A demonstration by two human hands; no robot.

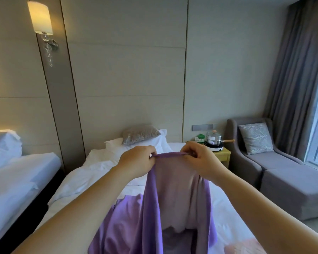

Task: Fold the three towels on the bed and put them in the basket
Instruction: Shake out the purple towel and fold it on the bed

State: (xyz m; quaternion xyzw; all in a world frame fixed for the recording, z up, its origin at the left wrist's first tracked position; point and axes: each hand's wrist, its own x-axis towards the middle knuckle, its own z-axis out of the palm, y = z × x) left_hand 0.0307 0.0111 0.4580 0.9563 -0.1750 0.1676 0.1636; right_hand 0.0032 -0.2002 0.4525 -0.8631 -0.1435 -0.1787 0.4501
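Note:
A purple towel (174, 191) hangs lifted above the white bed (92, 173), its lower part draped down onto the sheet. My left hand (136, 162) pinches the left end of its top edge. My right hand (200, 160) pinches the right end, so the edge is stretched short between them. More purple cloth (117, 217) lies on the bed at the lower left, and I cannot tell whether it is a separate towel. A pinkish cloth (246, 246) shows at the bottom right. No basket is in view.
A grey cushion (140, 133) and white pillows lie at the bed's head. A wooden bedside table (223, 155) carries a steel pot on a small cooker (214, 142). A grey armchair with footstool (275, 173) stands right, by curtains. A second bed (17, 173) is left.

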